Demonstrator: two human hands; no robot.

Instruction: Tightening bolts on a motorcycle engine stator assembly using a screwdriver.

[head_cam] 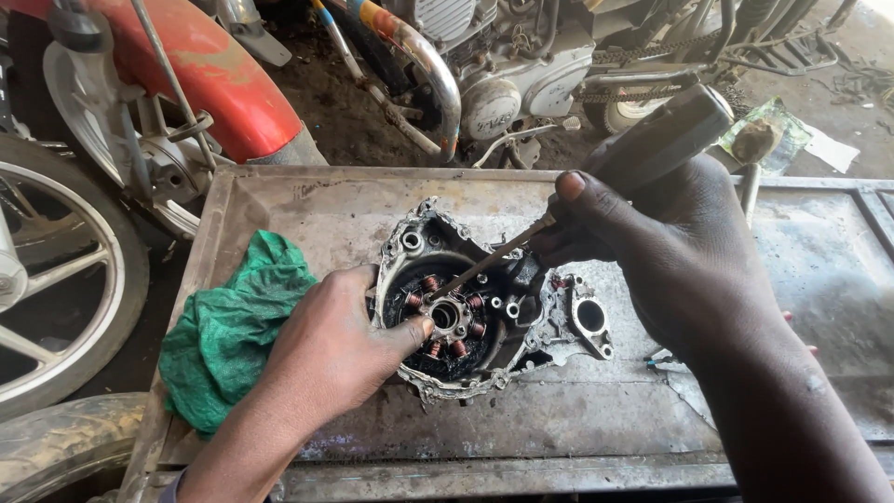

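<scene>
The left hand (326, 349) grips the engine side cover (484, 307), holding copper stator coils (447, 321), mid-tray (326, 210). The right hand (670, 242) clenches a screwdriver (596, 186). A green rag (233, 326) lies left.

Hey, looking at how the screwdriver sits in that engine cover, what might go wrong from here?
The screwdriver tip is down among the copper coils; a slip might nick the windings. The left hand steadies the engine cover with its thumb right beside the tip, so a slip may jab it. The cover lies loose on the metal tray and may shift under the right hand.
</scene>
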